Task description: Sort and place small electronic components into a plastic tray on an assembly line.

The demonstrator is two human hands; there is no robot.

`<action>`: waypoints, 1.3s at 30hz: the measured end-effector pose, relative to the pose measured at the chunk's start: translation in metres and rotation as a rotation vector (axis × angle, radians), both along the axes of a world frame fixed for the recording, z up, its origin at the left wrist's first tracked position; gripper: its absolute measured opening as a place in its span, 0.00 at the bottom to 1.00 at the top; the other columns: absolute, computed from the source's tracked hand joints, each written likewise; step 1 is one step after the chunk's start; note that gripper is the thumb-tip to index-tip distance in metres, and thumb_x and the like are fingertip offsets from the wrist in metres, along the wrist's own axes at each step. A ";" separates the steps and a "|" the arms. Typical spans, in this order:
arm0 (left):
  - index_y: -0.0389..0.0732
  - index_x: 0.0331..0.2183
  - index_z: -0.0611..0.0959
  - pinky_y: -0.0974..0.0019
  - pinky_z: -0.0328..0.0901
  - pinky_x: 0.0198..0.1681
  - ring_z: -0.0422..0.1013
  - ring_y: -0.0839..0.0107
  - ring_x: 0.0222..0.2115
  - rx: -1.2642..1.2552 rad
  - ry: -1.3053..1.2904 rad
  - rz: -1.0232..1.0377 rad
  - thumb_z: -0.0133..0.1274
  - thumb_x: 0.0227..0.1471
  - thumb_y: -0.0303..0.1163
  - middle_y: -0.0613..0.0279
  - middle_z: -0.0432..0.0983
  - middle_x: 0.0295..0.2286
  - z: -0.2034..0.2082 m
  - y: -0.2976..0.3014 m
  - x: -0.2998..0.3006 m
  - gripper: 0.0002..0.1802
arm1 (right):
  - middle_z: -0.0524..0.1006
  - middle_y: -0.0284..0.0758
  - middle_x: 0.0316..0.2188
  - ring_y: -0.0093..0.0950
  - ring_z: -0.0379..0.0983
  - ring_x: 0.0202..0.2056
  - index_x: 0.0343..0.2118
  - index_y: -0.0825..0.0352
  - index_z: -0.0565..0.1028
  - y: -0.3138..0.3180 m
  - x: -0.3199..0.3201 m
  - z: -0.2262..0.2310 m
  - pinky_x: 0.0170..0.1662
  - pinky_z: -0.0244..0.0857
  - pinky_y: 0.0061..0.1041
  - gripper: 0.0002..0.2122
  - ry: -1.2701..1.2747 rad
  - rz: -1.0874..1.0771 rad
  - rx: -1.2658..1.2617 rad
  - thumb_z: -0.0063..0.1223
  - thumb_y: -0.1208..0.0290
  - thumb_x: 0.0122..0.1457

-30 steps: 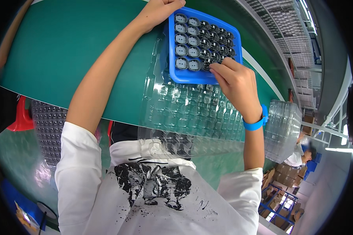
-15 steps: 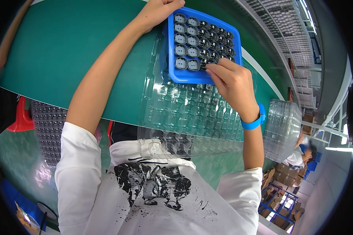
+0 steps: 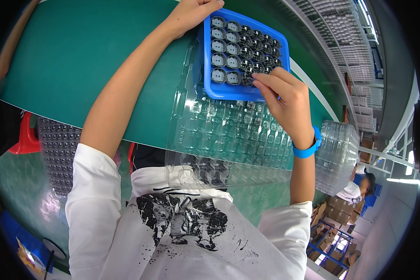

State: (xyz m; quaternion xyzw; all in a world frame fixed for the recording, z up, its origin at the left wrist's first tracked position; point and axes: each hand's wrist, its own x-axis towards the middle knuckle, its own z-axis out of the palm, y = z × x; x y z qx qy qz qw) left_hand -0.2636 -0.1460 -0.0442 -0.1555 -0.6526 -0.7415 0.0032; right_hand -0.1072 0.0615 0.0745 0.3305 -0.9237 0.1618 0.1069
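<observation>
A blue plastic tray (image 3: 210, 88) lies on the green table, filled with rows of small round parts. Two columns on its left show pale grey parts (image 3: 233, 48); the columns to the right hold black, shiny parts (image 3: 246, 52). My left hand (image 3: 193, 16) is closed at the tray's far left corner, fingers on the rim. My right hand (image 3: 287, 100), above the tray's near right side, has thumb and forefinger pinched on a small round black part (image 3: 247, 79) in the nearest row. Its other fingers are curled, and they hide some parts behind them.
A clear plastic blister tray (image 3: 210, 121) lies under and in front of the blue tray, overhanging the near edge of the green table (image 3: 88, 60). Stacked clear trays (image 3: 336, 156) stand at right. A red stool (image 3: 25, 137) is at left, and a person (image 3: 354, 189) is at far right.
The blue tray has shifted slightly right, with my left hand still at its corner. My right hand has moved a little right too, its fingertips staying at the nearest row.
</observation>
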 end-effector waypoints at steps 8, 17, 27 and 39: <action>0.33 0.26 0.82 0.72 0.61 0.29 0.66 0.80 0.24 -0.009 0.013 0.005 0.51 0.56 0.36 0.70 0.74 0.21 0.001 0.001 0.000 0.15 | 0.71 0.35 0.21 0.30 0.68 0.20 0.28 0.69 0.79 -0.013 -0.005 -0.004 0.23 0.61 0.27 0.05 0.034 0.077 0.148 0.61 0.79 0.47; 0.34 0.26 0.82 0.72 0.60 0.28 0.65 0.81 0.23 -0.002 0.055 -0.007 0.51 0.56 0.36 0.70 0.73 0.20 -0.002 0.002 -0.002 0.16 | 0.71 0.35 0.22 0.32 0.70 0.23 0.26 0.69 0.78 -0.018 -0.007 -0.005 0.24 0.63 0.29 0.03 0.043 0.110 0.190 0.60 0.78 0.47; 0.34 0.25 0.82 0.72 0.60 0.27 0.64 0.81 0.23 -0.017 0.012 -0.006 0.51 0.56 0.36 0.71 0.72 0.20 -0.001 0.001 -0.002 0.16 | 0.70 0.35 0.22 0.32 0.70 0.23 0.26 0.68 0.78 -0.017 -0.005 -0.005 0.24 0.62 0.29 0.04 0.058 0.120 0.195 0.60 0.79 0.46; 0.34 0.26 0.82 0.72 0.61 0.28 0.65 0.80 0.23 -0.030 0.003 0.004 0.52 0.56 0.36 0.70 0.73 0.21 0.003 0.002 0.000 0.15 | 0.70 0.35 0.22 0.33 0.70 0.24 0.27 0.69 0.78 -0.018 -0.007 -0.013 0.26 0.63 0.30 0.05 0.060 0.113 0.184 0.60 0.78 0.46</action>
